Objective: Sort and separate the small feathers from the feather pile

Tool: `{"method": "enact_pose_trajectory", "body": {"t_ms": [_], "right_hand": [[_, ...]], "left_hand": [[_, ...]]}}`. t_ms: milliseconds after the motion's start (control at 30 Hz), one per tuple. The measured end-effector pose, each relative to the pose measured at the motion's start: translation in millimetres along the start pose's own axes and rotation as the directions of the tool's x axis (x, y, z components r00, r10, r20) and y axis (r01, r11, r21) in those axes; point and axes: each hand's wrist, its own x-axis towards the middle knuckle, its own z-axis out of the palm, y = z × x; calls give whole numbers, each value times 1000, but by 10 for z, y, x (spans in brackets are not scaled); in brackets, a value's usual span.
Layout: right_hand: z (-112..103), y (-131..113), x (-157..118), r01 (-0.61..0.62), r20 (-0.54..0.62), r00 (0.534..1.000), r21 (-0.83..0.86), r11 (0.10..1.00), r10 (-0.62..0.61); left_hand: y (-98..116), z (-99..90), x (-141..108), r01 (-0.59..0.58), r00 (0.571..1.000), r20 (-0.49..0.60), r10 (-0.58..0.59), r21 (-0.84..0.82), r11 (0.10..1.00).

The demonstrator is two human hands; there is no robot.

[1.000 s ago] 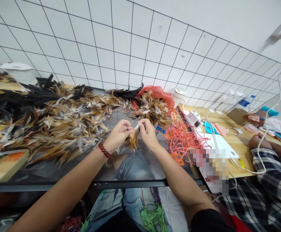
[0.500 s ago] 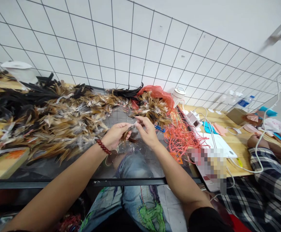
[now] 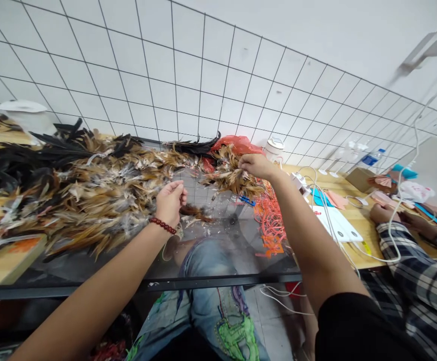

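Observation:
My left hand [image 3: 169,201], with a dark red bead bracelet [image 3: 162,225] at the wrist, is closed above the dark glass tabletop [image 3: 218,250]; what its fingers hold, if anything, is too small to make out. A brown feather bunch [image 3: 198,213] lies just right of it on the glass. Farther off to the right, my right hand [image 3: 255,165] reaches over a bundle of brown feathers [image 3: 229,178] beside a red plastic bag [image 3: 241,144]. Its fingers are curled together at the bundle, their tips partly hidden. A wide heap of brown feathers [image 3: 109,195] spreads to the left.
Pink-red strings [image 3: 270,215] and a blue tool [image 3: 247,200] lie to the right. Beyond are a white lidded cup [image 3: 274,146], white cables and a white flat box [image 3: 337,224]. Another person's hands [image 3: 386,214] are at the far right. Wire mesh stands behind.
My hands have moved apart: the right went up and right to the feather bundle, the left shifted slightly left. The small brown feather bunch between them now lies on the glass.

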Motion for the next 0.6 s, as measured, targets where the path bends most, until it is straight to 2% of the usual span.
{"method": "enact_pose_trajectory", "body": {"t_ms": [33,100,167,200,267,300,333,367,433,500,600], "right_hand": [[-70,43,62,-82,-50,995,-10,997,81],[-158,76,135,-193,-302,934,14,981,188],[-158,8,134,-158,-501,848,76,985,174],[-116,-65,108,-88,-529,839,102,991,129],[66,-266,24,86,-468,883,135,987,-12],[203,-380,-26,159,-386,918,147,976,-92],[361,-492,-74,209,-255,953,156,965,-165],[532,-597,-116,232,-121,969,145,962,-216],[865,-762,-169,250,35,967,99,963,-254],[1112,-843,-180,253,105,960,82,964,-261],[1215,-805,-140,248,270,926,95,964,-265]], "left_hand": [[-10,-5,12,-11,1000,-11,11,4,1000],[-19,-14,32,-31,999,-25,31,10,999],[-20,-22,44,-49,998,-32,50,18,999],[-22,-25,48,-57,998,-33,58,26,998],[-34,-30,53,-70,997,-28,72,53,996],[-45,-33,56,-78,997,-24,80,71,994],[-58,-38,61,-88,996,-19,90,90,992],[-73,-45,68,-100,995,-13,102,109,989],[-99,-65,86,-133,991,-2,134,149,980],[-111,-89,107,-166,986,7,168,193,967],[-112,-120,130,-205,978,25,206,266,942]]}}
